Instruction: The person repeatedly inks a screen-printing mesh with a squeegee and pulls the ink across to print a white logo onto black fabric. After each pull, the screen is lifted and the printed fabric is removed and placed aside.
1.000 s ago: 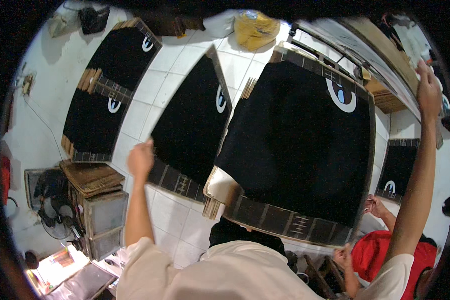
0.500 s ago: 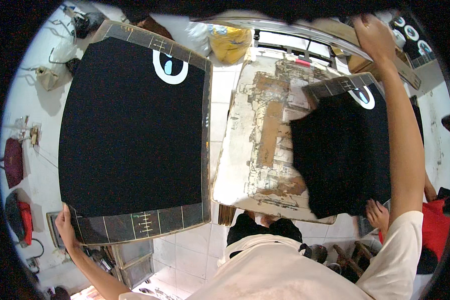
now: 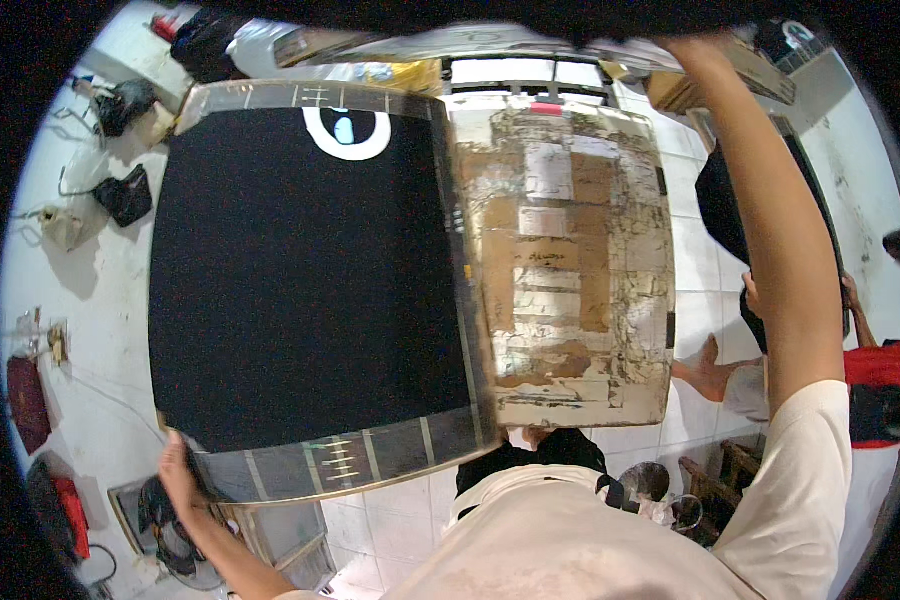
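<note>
My left hand (image 3: pixel 180 475) grips the near left corner of a dark board (image 3: pixel 385 450) marked with pale lines. Over this board lies a flat black fabric panel (image 3: pixel 305 270), with a white ring print (image 3: pixel 320 150) near its far edge. My right arm reaches up and away on the right. My right hand (image 3: pixel 692 55) is closed at the right end of a wide, pale flat frame (image 3: pixel 390 48); its fingers are partly lost in the dark upper rim. The board's right edge overlaps a worn white table (image 3: pixel 650 240) patched with brown tape.
On the right, another person's hand (image 3: pixel 752 295) is at a second board with black fabric (image 3: pixel 722 200). That person's foot (image 3: pixel 705 357) is on the tiled floor. Cardboard boxes (image 3: pixel 675 92) stand far right. Bags (image 3: pixel 125 195) hang on the left wall. A wooden stool (image 3: pixel 715 490) stands near right.
My board has shifted right, onto the worn table's left edge. The other person's board and fabric have moved off the table to the right. My right hand is higher and further left in view.
</note>
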Motion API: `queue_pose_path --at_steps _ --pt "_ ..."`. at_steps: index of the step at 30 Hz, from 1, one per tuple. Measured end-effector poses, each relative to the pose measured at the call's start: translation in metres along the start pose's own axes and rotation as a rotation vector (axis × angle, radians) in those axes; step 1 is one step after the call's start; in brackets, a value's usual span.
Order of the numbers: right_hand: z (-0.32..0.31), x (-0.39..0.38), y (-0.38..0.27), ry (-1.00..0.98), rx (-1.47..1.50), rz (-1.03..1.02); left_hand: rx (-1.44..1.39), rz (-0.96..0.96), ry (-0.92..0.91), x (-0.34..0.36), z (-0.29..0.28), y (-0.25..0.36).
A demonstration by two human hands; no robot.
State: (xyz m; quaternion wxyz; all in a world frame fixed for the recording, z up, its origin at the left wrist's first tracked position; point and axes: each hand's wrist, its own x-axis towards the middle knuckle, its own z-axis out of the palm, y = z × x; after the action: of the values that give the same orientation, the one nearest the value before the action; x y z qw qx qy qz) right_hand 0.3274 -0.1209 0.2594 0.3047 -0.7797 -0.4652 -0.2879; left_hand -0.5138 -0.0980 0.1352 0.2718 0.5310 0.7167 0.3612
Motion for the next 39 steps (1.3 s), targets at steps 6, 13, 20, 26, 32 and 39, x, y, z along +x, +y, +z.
queue_pose_path --at_steps 6,13,20,26,32,39 --pt "0.006 -0.002 0.009 -0.006 -0.026 -0.014 -0.221 -0.074 -0.338 -0.083 0.190 -0.103" --pt "0.013 -0.001 0.017 0.003 -0.059 -0.070 -0.210 -0.245 -0.610 -0.158 0.350 -0.136" --pt "0.014 -0.002 0.016 0.000 -0.095 -0.068 0.462 0.193 -0.752 -0.156 0.347 -0.107" --pt "0.011 0.006 0.011 -0.052 -0.053 0.013 0.503 0.123 -0.768 -0.170 0.346 -0.086" --pt "-0.002 0.003 0.002 -0.050 -0.028 -0.008 0.515 0.111 -0.786 -0.158 0.357 -0.079" --pt "0.012 0.026 0.028 -0.055 -0.042 -0.044 0.647 0.152 -0.871 -0.139 0.363 -0.070"
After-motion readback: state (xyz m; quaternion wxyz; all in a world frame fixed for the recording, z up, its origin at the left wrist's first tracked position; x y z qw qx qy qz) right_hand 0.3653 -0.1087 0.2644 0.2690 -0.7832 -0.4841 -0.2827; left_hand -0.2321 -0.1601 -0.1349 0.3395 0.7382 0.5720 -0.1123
